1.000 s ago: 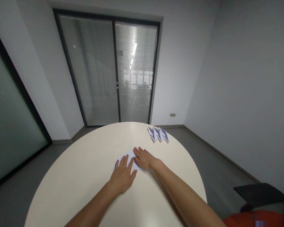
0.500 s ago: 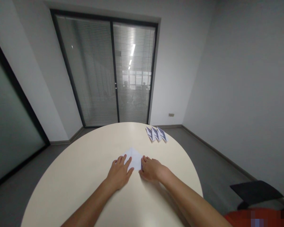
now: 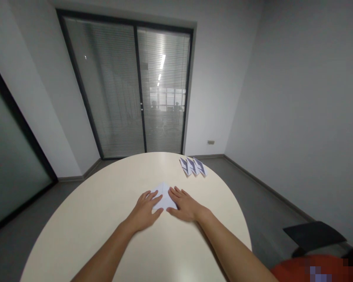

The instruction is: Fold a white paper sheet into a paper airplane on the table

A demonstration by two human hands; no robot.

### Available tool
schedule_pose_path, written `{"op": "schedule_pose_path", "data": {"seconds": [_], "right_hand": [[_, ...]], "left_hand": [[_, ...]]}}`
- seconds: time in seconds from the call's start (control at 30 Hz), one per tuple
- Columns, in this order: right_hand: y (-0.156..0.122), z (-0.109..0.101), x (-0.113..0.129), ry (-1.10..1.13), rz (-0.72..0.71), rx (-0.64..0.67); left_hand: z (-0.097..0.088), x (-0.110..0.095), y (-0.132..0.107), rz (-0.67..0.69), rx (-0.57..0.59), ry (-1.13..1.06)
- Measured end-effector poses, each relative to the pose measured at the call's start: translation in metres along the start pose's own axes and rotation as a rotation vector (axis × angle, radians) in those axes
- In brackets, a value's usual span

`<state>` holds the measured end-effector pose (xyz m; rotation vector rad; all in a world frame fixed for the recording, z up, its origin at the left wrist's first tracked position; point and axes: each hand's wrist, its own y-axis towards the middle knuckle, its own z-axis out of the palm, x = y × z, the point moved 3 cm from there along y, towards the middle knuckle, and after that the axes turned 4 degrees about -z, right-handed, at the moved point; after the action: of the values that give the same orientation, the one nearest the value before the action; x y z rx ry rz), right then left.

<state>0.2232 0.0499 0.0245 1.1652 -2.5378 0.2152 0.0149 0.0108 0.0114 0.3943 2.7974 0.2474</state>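
- While both palms lie flat on the round cream table (image 3: 100,211), the left hand (image 3: 143,211) and the right hand (image 3: 184,204) press down on a white folded paper sheet (image 3: 164,199) whose point aims away from the person.
- Left fingers (image 3: 149,196) are stretched out and slightly spread, resting on the sheet's left edge; they grip nothing.
- Right fingers (image 3: 174,192) are likewise straight and apart, laid over the sheet's right edge.
- The sheet lies between the two sets of fingers, its bare middle and tip showing just past the fingertips.
- Beyond the right fingers, well apart from them and near the table's far rim, three small folded papers with blue-grey printed faces (image 3: 193,166) lie overlapping in a row.
- Far to the right of the fingers, lower than the table, a black chair seat (image 3: 312,234) shows above the grey floor.
- Past the fingertips, dark-framed glass doors with closed blinds (image 3: 135,90) fill the far wall.
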Motion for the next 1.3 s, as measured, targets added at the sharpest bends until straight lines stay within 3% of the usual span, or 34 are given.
{"op": "schedule_pose_path", "data": {"seconds": [0.37, 0.73, 0.83, 1.07, 1.17, 1.3], "right_hand": [[-0.005, -0.006, 0.004, 0.014, -0.103, -0.100], [-0.002, -0.008, 0.002, -0.147, -0.159, -0.262], [0.002, -0.013, 0.011, -0.201, -0.141, -0.225], [0.026, -0.019, 0.033, -0.300, 0.069, -0.008], [0.031, -0.016, 0.035, -0.319, 0.076, -0.014], [0.023, -0.009, 0.028, -0.308, 0.027, -0.116]], "left_hand": [[0.005, 0.010, -0.001, 0.057, -0.030, -0.067], [-0.007, 0.005, 0.001, 0.022, -0.107, -0.196], [-0.008, 0.003, 0.001, 0.028, -0.102, -0.192], [-0.010, 0.002, 0.000, 0.038, -0.080, -0.181], [-0.012, 0.003, 0.001, 0.045, -0.082, -0.172], [-0.014, 0.006, 0.001, 0.004, -0.068, -0.191]]}}
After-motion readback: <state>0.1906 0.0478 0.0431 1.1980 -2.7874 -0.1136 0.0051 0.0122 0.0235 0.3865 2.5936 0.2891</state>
